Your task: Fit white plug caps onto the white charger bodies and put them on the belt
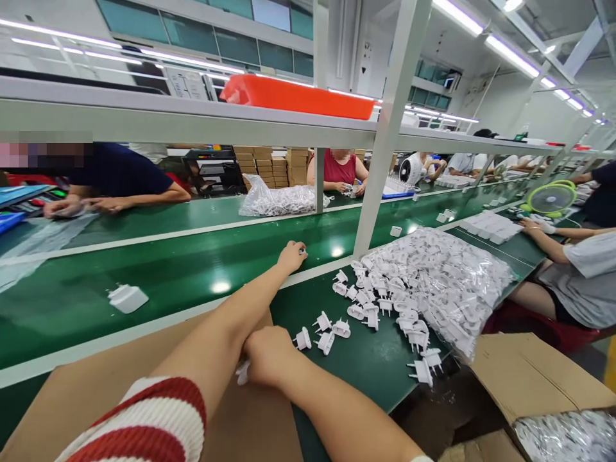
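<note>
My left hand [290,256] reaches forward to the edge of the green conveyor belt [192,269], its fingers curled round a small white part [303,250]. My right hand [266,357] crosses under my left forearm and rests as a fist on a brown cardboard sheet [120,372]. A white plug part [242,373] sticks out of that fist on its left side. Loose white plug parts [332,324] lie on the green table just right of my right hand. They spill from an open clear bag of the same parts [433,276].
A white adapter [127,298] lies on the belt at left. A white frame post [385,135] stands behind the bag. An open cardboard box [529,385] sits at lower right. Other people work across the belt and at right, beside a green fan [551,197].
</note>
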Demonstrator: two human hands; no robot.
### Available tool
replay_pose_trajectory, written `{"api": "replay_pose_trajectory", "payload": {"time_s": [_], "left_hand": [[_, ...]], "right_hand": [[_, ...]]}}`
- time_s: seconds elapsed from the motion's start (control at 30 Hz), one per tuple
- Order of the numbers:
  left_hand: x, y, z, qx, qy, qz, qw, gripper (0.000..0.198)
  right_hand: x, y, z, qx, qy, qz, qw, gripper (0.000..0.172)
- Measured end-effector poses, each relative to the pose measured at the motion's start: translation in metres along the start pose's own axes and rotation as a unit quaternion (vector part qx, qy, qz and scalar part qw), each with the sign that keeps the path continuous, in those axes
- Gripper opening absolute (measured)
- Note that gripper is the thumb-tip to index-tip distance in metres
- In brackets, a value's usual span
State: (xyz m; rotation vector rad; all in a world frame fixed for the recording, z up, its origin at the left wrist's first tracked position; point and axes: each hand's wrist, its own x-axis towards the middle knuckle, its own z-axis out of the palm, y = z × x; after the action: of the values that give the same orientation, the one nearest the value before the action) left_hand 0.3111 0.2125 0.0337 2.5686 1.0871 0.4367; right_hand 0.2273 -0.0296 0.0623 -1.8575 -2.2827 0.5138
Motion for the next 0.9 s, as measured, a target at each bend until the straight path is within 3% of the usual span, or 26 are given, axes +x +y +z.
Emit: {"api": "replay_pose_trajectory", "payload": {"time_s": [0.07,0.13,0.23,0.33,0.47,0.57,0.67,0.73,0.8,0.9], "left_hand": [[-0.011,-0.008,-0.008,-0.006,0.013,0.009,1.000,0.034],[-0.030,-0.018,-0.021,-0.016,0.016,0.027,0.999,0.033],[-0.074,-0.042,-0.049,-0.042,0.017,0.066,0.997,0.035],[-0.142,-0.071,-0.077,-0.071,0.024,0.102,0.992,0.036],[-0.245,-0.091,-0.097,-0.098,0.017,0.080,0.992,0.041],[-0.309,-0.086,-0.095,-0.130,0.008,0.068,0.989,0.046],[-0.348,-0.074,-0.082,-0.176,-0.011,0.071,0.982,0.054],[-0.361,-0.068,-0.071,-0.214,0.005,0.059,0.975,0.062],[-0.365,-0.067,-0.063,-0.250,0.062,0.026,0.966,0.071],[-0.362,-0.071,-0.057,-0.267,0.111,-0.017,0.957,0.058]], "right_hand": [[0.001,0.007,-0.004,0.061,0.033,0.032,0.997,0.026],[0.004,0.017,-0.010,0.173,0.103,0.085,0.976,0.027],[0.012,0.032,-0.014,0.427,0.194,0.120,0.875,0.029],[0.021,0.039,-0.015,0.606,0.181,0.123,0.765,0.024],[0.023,0.035,-0.016,0.675,0.136,0.134,0.713,0.027],[0.019,0.025,-0.016,0.677,0.118,0.123,0.715,0.034],[0.016,0.014,-0.013,0.654,0.122,0.093,0.741,0.043],[0.014,0.008,-0.010,0.625,0.128,0.083,0.766,0.046],[0.013,0.002,-0.006,0.588,0.132,0.080,0.794,0.041],[0.012,-0.005,0.000,0.548,0.118,0.054,0.826,0.030]]}}
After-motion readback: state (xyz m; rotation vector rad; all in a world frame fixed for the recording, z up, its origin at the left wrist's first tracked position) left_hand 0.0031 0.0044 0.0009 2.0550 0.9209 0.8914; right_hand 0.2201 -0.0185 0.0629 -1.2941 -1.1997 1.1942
